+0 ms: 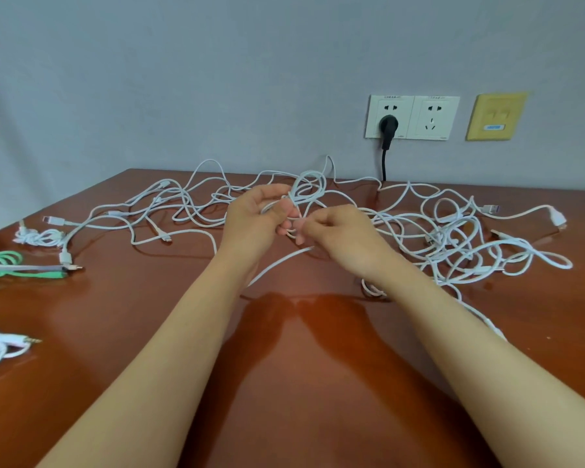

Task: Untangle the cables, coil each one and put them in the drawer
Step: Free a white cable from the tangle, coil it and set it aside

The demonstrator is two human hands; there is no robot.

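Observation:
A sprawl of tangled white cables (453, 238) covers the far half of the brown table (284, 366). My left hand (254, 217) holds a small coil of white cable (309, 189) raised above the table. My right hand (341, 231) pinches the same cable just below the coil, fingertips touching the left hand's. A loose white strand (277, 265) trails from between my hands down to the table. No drawer is in view.
At the left edge lie a small white bundle (38, 236), a coiled green cable (11, 263) and a white audio cable (0, 346). On the wall are two sockets (412, 117), a black plug (388, 125) in one, and a yellow plate (495, 116).

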